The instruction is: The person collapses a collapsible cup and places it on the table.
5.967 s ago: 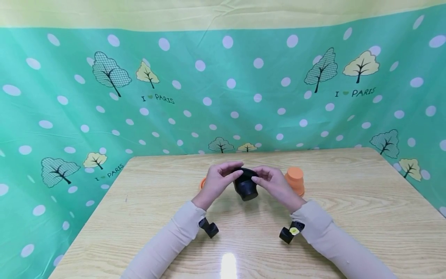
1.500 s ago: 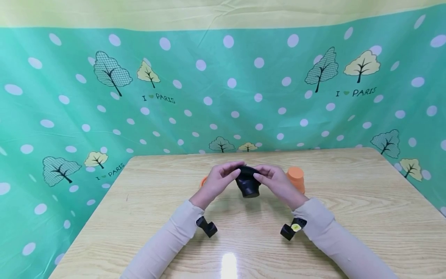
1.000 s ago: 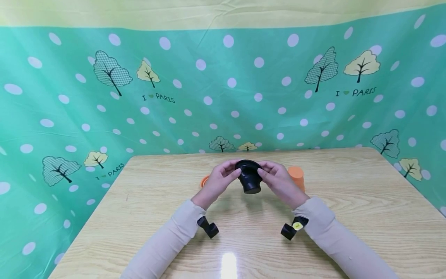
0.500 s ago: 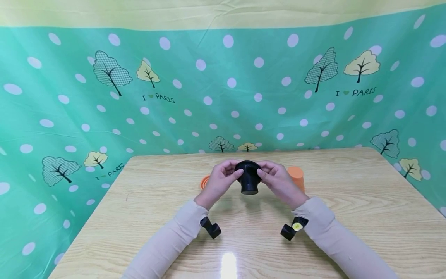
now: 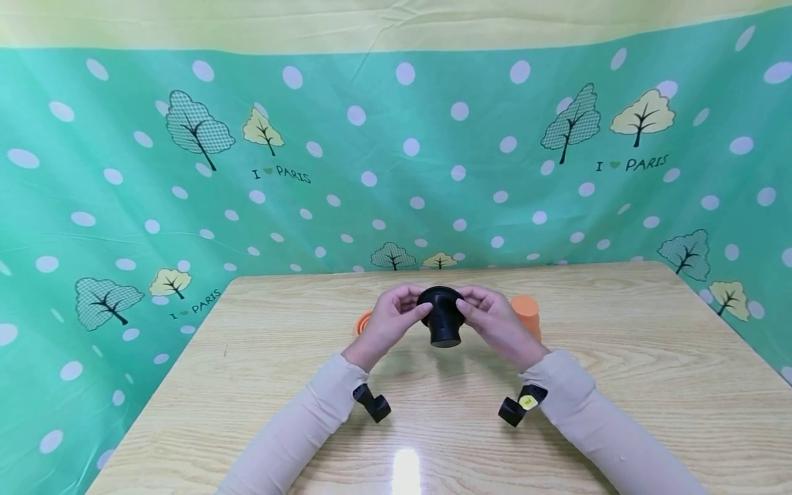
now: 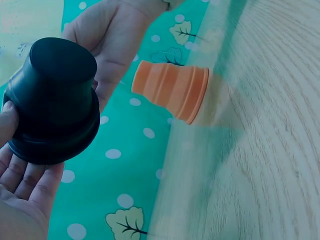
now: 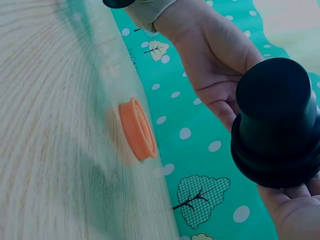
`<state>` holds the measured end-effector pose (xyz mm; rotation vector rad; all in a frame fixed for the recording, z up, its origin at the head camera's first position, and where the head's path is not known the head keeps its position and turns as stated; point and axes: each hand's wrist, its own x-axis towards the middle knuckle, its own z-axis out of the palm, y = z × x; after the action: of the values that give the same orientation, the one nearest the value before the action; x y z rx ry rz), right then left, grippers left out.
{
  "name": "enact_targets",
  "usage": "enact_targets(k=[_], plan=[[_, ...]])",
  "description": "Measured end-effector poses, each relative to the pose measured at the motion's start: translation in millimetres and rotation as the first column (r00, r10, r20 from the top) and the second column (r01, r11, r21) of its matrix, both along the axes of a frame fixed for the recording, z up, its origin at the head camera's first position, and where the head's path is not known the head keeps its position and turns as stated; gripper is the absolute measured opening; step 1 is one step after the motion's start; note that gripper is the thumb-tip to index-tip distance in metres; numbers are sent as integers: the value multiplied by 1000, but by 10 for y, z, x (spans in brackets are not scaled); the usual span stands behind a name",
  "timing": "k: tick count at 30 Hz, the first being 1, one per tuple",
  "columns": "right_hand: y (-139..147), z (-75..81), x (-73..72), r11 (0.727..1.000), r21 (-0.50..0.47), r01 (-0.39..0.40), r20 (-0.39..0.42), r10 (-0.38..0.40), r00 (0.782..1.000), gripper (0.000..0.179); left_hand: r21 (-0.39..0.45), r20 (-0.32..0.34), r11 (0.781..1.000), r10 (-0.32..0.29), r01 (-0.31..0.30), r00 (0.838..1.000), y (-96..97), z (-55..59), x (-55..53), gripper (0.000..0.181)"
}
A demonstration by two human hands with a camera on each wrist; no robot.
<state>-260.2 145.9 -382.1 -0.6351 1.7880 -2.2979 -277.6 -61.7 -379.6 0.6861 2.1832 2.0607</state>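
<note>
Both hands hold a black collapsible cup (image 5: 444, 323) above the table, its wide rim up and away and its narrow base tilted toward me. My left hand (image 5: 390, 322) grips the left side of the rim, thumb in front and fingers behind. On the opposite side my right hand (image 5: 495, 323) does the same. In the left wrist view the stepped wall of the black cup (image 6: 57, 100) is stretched out. The right wrist view shows its smooth base above folded rings near the rim. The inside of the cup is hidden.
Behind the right hand an orange collapsible cup (image 5: 526, 315) stands extended, upside down on the wooden table (image 5: 278, 357). A flattened orange collapsible cup (image 7: 137, 130) lies behind the left hand. A green dotted curtain (image 5: 334, 137) hangs at the table's far edge.
Over the last seconds the black cup has been lifted slightly and turned so its base faces me more squarely. Both thumbs have shifted along its wall. In the last half second it tips only slightly.
</note>
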Motion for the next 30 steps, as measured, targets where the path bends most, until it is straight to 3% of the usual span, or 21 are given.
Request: enact_targets(k=[9,17,23,30], plan=[[-3,2,2,976,199,85,-55,-76,996,36,1,-8,1000,19,-19,1000,-6,11,12,22],[19,3,-8,972,222,76,-89,-58,994,36,11,72,993,-119,118,990,-67,-6,-14,26],[25,-6,-15,963,257,74,-93,-52,994,35,-18,86,992,-122,124,989,-46,-3,-7,31],[3,-25,-19,960,276,49,-123,-15,992,35,-14,83,996,-88,89,993,3,-9,5,24]])
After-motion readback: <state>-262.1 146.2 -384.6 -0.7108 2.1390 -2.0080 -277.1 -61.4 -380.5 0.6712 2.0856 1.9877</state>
